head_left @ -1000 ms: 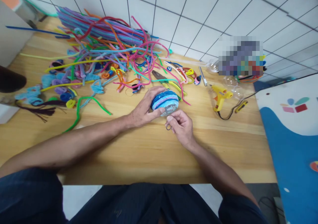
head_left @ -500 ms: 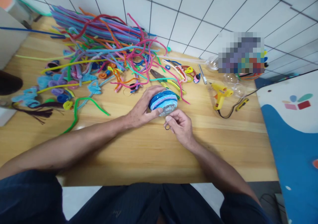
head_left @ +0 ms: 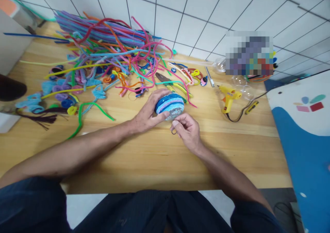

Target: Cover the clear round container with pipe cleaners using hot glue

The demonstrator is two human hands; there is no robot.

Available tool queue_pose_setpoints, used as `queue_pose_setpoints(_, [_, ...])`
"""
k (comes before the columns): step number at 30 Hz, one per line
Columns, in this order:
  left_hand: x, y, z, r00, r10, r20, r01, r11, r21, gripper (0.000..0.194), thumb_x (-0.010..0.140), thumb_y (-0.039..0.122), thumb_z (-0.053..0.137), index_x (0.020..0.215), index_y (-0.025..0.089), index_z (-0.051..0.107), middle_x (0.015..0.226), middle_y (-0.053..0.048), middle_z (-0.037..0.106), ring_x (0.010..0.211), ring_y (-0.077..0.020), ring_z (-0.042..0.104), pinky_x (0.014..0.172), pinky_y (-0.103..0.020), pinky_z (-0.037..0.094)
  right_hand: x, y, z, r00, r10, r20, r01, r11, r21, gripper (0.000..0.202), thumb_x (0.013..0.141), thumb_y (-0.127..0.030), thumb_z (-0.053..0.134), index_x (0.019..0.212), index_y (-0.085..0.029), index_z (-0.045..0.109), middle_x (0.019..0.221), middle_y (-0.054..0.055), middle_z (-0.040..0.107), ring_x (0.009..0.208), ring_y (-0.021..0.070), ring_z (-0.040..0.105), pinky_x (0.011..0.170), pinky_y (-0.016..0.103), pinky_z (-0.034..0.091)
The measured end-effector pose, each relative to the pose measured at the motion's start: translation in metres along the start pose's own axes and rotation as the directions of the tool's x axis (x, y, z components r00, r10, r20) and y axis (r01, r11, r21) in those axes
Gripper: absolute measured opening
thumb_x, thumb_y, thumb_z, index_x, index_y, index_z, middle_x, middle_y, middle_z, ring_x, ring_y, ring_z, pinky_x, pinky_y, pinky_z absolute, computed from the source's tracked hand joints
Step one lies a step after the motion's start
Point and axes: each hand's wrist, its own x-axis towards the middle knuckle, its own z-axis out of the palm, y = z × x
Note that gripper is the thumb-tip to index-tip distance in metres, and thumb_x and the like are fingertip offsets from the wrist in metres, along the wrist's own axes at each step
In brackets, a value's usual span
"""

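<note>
A round ball covered in bands of blue, light blue and lilac pipe cleaner (head_left: 170, 102) rests in my left hand (head_left: 148, 113). The fingers wrap its far side and the thumb presses on its near face, where a greyish patch of the ball shows uncovered. My right hand (head_left: 188, 131) pinches a thin dark curled strand (head_left: 174, 131) just below the ball, its fingertips close against the lower edge. Most of the strand is hidden by the fingers. Pliers with yellow handles (head_left: 177, 87) lie just beyond the ball.
A heap of pipe cleaners (head_left: 100, 33) spreads across the back left of the wooden table (head_left: 144, 164). Over on the right are a yellow glue gun (head_left: 229, 97), a small yellow cutter (head_left: 252, 107), a silver pen-like tool (head_left: 209, 76) and clear plastic balls (head_left: 239, 80).
The camera view has shifted slightly. Both hands keep nearly the same position and grip on the ball and the strand.
</note>
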Motion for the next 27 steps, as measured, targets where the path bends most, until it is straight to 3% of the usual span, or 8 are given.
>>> queue_pose_setpoints(15, [-0.0003, 0.0, -0.002, 1.0, -0.003, 0.02, 0.004, 0.999, -0.036, 0.072, 0.107, 0.057, 0.068, 0.169, 0.03, 0.044, 0.166, -0.019, 0.054, 0.16, -0.0384, 0.051, 0.135, -0.064, 0.043, -0.0007, 0.0046, -0.0006, 1.0, -0.014, -0.016, 0.013, 1.0, -0.021, 0.036, 0.097, -0.058, 0.08, 0.09, -0.025, 0.067, 0.071, -0.001, 0.078, 0.055, 0.0125, 0.064, 0.055, 0.027, 0.055])
queue_pose_setpoints(27, [0.0001, 0.0006, -0.0011, 1.0, -0.011, 0.013, 0.012, 1.0, -0.02, 0.072, 0.107, 0.062, 0.066, 0.167, 0.028, 0.046, 0.164, -0.019, 0.056, 0.158, -0.037, 0.052, 0.135, -0.062, 0.043, -0.0002, 0.005, -0.0005, 0.998, -0.047, -0.031, 0.045, 0.998, -0.049, 0.031, 0.098, -0.053, 0.079, 0.09, -0.025, 0.067, 0.071, -0.001, 0.078, 0.054, 0.0121, 0.064, 0.055, 0.026, 0.054])
